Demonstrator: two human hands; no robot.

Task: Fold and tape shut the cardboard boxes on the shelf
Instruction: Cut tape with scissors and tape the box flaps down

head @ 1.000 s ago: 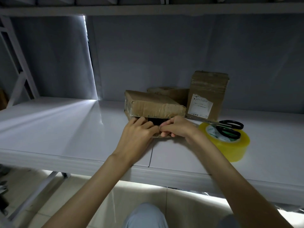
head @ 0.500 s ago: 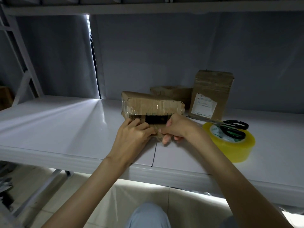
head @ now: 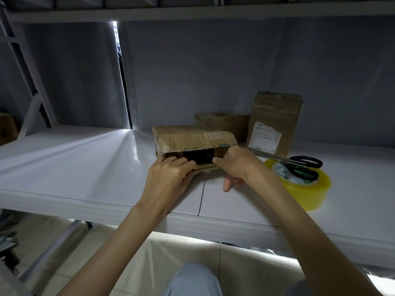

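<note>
Hands curl on the near flaps of the cardboard box [head: 193, 137]: left hand [head: 171, 175], right hand [head: 236, 164]. Fold side flaps flush first; tape roll [head: 305, 189] and scissors [head: 299, 165] wait toward the shelf [head: 85, 167] front's right.

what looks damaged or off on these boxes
The front box is worn: its top flap edge is ragged with old tape, and its near end gapes open between the left hand and right hand. The label on the upright box is torn at its top.
</note>
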